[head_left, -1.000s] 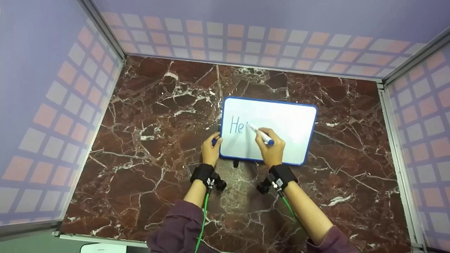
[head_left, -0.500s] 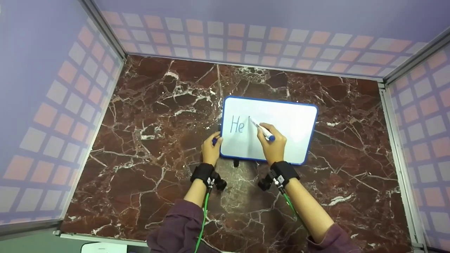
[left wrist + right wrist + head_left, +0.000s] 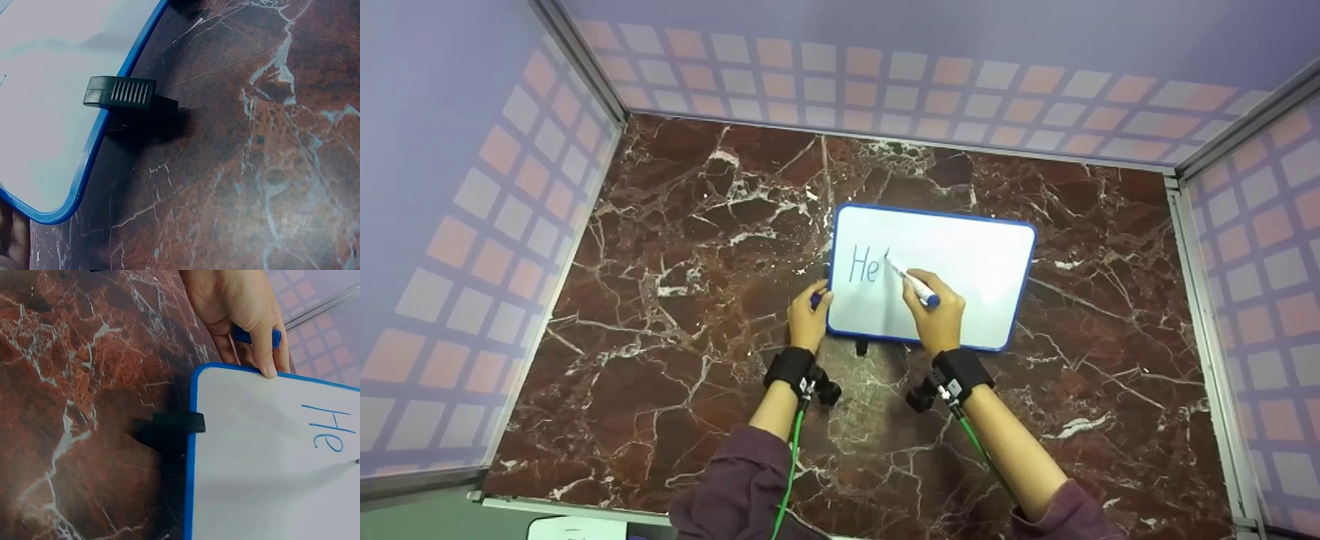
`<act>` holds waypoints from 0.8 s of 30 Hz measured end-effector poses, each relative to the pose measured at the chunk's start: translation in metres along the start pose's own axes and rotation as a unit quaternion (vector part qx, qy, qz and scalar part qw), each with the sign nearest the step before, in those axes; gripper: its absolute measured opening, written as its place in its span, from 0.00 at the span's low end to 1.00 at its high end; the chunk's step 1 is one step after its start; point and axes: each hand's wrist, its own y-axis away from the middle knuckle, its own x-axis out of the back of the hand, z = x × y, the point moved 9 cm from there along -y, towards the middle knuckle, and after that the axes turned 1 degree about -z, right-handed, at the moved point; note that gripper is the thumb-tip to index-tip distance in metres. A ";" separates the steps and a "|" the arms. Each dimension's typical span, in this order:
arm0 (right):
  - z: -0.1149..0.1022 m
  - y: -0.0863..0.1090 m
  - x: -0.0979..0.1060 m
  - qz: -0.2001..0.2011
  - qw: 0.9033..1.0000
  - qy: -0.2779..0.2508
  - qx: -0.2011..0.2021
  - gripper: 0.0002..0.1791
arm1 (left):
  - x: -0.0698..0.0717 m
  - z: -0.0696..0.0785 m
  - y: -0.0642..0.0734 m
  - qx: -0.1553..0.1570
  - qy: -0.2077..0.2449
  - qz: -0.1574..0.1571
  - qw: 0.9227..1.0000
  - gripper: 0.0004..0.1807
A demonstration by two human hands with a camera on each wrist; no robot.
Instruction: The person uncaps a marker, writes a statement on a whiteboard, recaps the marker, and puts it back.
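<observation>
A blue-framed whiteboard [image 3: 960,247] lies on the marbled table, with the letters "He" [image 3: 333,419] written in blue on its left part. My right hand [image 3: 941,319] grips a white marker [image 3: 913,284] with a blue end, its tip at the board just right of the "e", where a short dark mark shows. My left hand [image 3: 808,319] holds the board's left edge, thumb on its face and fingers at its side. A blue marker cap [image 3: 243,334] is tucked within the left hand. The right wrist view shows the left hand, while the right hand is out of it.
A black clip [image 3: 132,93] sits on the board's lower edge and juts over the table [image 3: 697,262]. Checkered panels [image 3: 810,60] stand at the back and sides. Green cables [image 3: 787,487] run from both wrist cameras. A white object [image 3: 577,529] lies at lower left.
The right hand first moved the marker tip up and right of the "e", then slightly down and left. The left hand stays at the board's edge.
</observation>
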 end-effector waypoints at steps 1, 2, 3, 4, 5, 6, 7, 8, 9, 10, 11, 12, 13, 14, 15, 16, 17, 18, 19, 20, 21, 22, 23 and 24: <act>0.000 0.002 -0.001 -0.004 1.000 0.000 0.000 0.08 | 0.000 0.000 0.000 0.000 0.001 0.002 1.000 0.16; -0.001 0.003 -0.002 -0.006 1.000 0.000 0.001 0.08 | 0.001 0.000 0.000 -0.001 0.000 0.003 1.000 0.16; -0.001 0.005 -0.002 -0.008 1.000 0.000 0.002 0.08 | 0.001 0.001 0.000 -0.002 0.000 0.004 1.000 0.16; -0.001 0.006 -0.003 -0.009 1.000 0.001 0.005 0.08 | 0.001 0.001 0.000 -0.003 -0.001 0.004 1.000 0.16; -0.002 0.007 -0.003 -0.009 1.000 0.000 0.008 0.08 | 0.001 0.002 0.000 -0.003 0.001 0.003 1.000 0.16; -0.002 0.009 -0.003 -0.009 1.000 0.001 0.010 0.08 | 0.001 0.002 0.000 -0.003 0.002 0.001 1.000 0.16; -0.002 0.010 -0.003 -0.007 1.000 0.002 0.013 0.08 | 0.001 0.002 0.001 -0.003 0.002 0.001 1.000 0.16; -0.002 0.012 -0.003 -0.007 1.000 0.002 0.016 0.07 | 0.000 0.002 0.001 -0.002 0.002 0.000 1.000 0.16; -0.002 0.014 -0.003 -0.008 1.000 0.002 0.017 0.07 | 0.000 0.002 0.001 -0.001 0.002 -0.001 1.000 0.16; -0.002 0.015 -0.003 -0.008 1.000 0.002 0.019 0.07 | 0.000 0.001 0.000 0.000 0.001 -0.002 1.000 0.16; -0.001 0.017 -0.003 -0.009 1.000 0.002 0.019 0.07 | -0.001 0.001 0.000 0.002 0.000 -0.002 1.000 0.16; 0.000 0.019 -0.003 -0.010 1.000 0.002 0.018 0.07 | -0.001 0.000 0.000 0.003 -0.002 -0.002 1.000 0.16; 0.000 0.020 -0.003 -0.011 1.000 0.002 0.017 0.07 | -0.001 0.000 0.000 0.003 -0.003 -0.002 1.000 0.16; 0.001 0.021 -0.003 -0.012 1.000 0.002 0.015 0.07 | -0.001 0.000 -0.001 0.002 -0.004 0.000 1.000 0.16; 0.001 0.022 -0.003 -0.013 1.000 0.001 0.013 0.07 | -0.001 0.000 -0.001 0.001 -0.006 0.002 1.000 0.16; 0.002 0.023 -0.003 -0.013 1.000 0.000 0.012 0.07 | -0.001 0.000 -0.001 0.000 -0.007 0.004 1.000 0.16; 0.002 0.024 -0.003 -0.014 1.000 -0.001 0.011 0.07 | -0.001 0.000 -0.001 -0.001 -0.008 0.007 1.000 0.16; 0.003 0.025 -0.003 -0.015 1.000 -0.002 0.009 0.07 | 0.000 0.001 -0.001 -0.002 -0.008 0.010 1.000 0.16; 0.003 0.025 -0.003 -0.016 1.000 -0.003 0.009 0.07 | 0.000 0.001 0.000 -0.003 -0.008 0.013 1.000 0.16; 0.003 0.026 -0.003 -0.017 1.000 -0.005 0.008 0.07 | 0.001 0.001 0.000 -0.003 -0.009 0.014 1.000 0.16; 0.004 0.026 -0.003 -0.016 1.000 -0.006 0.007 0.06 | 0.001 0.001 0.000 -0.002 -0.009 0.015 1.000 0.16; 0.004 0.026 -0.002 -0.016 1.000 -0.007 0.007 0.06 | 0.001 0.001 0.000 -0.001 -0.009 0.014 1.000 0.16; 0.004 0.026 -0.002 -0.015 1.000 -0.007 0.006 0.06 | 0.001 0.000 0.000 0.000 -0.008 0.012 1.000 0.16; 0.004 0.027 -0.002 -0.014 1.000 -0.011 0.005 0.06 | 0.001 0.000 0.000 0.001 -0.008 0.011 1.000 0.16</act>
